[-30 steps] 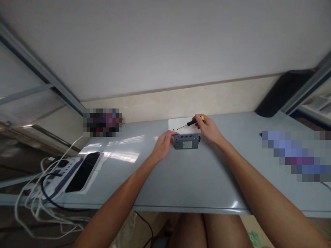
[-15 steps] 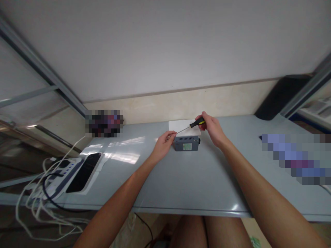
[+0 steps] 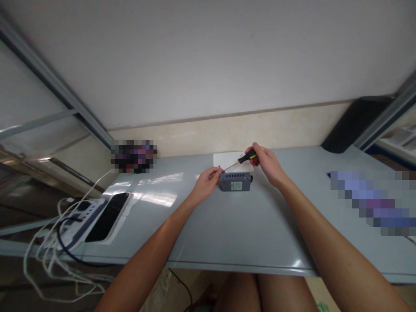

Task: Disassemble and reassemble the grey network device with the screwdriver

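Observation:
A small grey box (image 3: 235,181) with a green label lies on the grey table (image 3: 227,225), towards the back. My left hand (image 3: 207,184) is closed on the box's left end, fingertips pinched at its top corner. My right hand (image 3: 268,165) grips a screwdriver (image 3: 244,159) with a black and yellow handle. Its thin shaft slants down to the left and its tip sits at the box's upper left corner, by my left fingertips. A white sheet of paper (image 3: 229,158) lies behind the box.
A phone (image 3: 106,210) lies on a white pad at the table's left, beside a white power strip (image 3: 78,216) with tangled cables hanging off the edge. A black object (image 3: 351,125) leans at the back right. My knees show under the front edge.
My right hand has brought the screwdriver down from above the paper, so its tip now sits at the box's left corner. My left hand stayed on the box.

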